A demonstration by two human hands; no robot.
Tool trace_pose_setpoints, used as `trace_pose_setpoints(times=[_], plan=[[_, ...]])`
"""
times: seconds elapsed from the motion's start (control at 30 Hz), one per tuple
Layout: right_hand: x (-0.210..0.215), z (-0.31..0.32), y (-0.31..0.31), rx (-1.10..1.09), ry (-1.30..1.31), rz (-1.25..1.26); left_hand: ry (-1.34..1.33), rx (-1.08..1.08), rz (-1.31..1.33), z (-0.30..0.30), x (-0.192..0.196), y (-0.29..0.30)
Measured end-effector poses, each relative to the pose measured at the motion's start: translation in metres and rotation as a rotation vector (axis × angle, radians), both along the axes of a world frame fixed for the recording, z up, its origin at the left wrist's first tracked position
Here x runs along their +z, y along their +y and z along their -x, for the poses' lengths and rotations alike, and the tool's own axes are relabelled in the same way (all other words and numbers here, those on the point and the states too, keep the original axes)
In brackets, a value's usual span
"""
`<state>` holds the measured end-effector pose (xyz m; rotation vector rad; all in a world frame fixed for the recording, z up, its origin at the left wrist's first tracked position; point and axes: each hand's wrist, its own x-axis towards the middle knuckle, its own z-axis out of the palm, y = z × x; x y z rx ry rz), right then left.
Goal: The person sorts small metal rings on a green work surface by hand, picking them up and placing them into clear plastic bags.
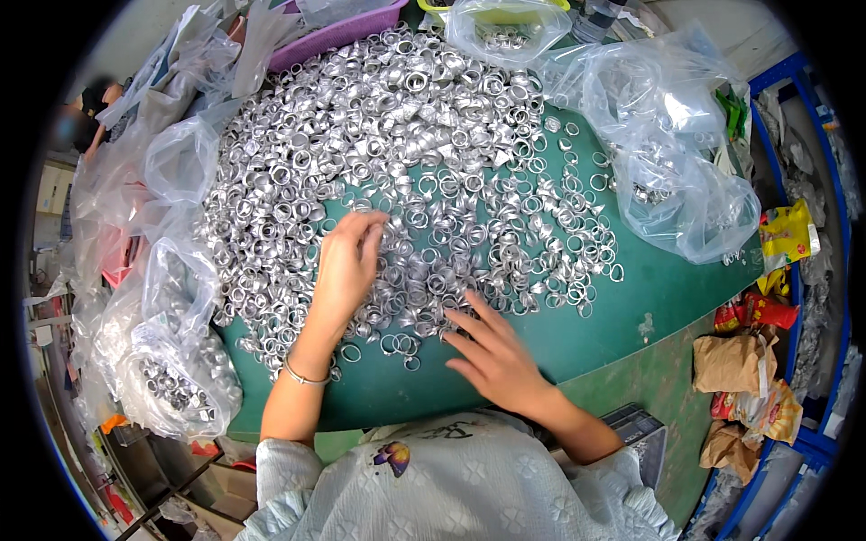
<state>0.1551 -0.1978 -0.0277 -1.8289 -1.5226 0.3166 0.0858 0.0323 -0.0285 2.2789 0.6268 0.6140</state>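
Observation:
A large heap of silver-coloured metal rings (pixel 298 171) covers much of the green tabletop (pixel 595 338). My left hand (pixel 350 257), with a bangle at its wrist, is over the left part of the heap. Its fingers are bent and drawn together; whatever they may hold is too small to make out. To its right and nearer to me, my right hand (pixel 496 356) has its fingers spread, the tips touching the near edge of a looser patch of rings (pixel 442 288). I see nothing held in it. A few rings (pixel 400 344) lie apart between my forearms.
Clear plastic bags, some holding rings, stand at the left (pixel 171 379) and the right (pixel 677 180). A purple basket (pixel 338 36) and a yellow-green container (pixel 433 7) are at the far edge. Blue shelving (pixel 839 343) and brown paper bags (pixel 735 362) are beyond the right edge.

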Motion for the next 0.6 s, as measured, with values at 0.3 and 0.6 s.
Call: trace_pose_setpoints(times=[0.3,0.6], plan=[[0.006,-0.057,-0.005,-0.480,-0.107,-0.034,-0.039,0.039,0.931,0.033,0.001,-0.007],[0.008,-0.060,0.070,-0.095,-0.177,-0.091,0.064,-0.005,0.100,0.034,0.002,-0.013]])
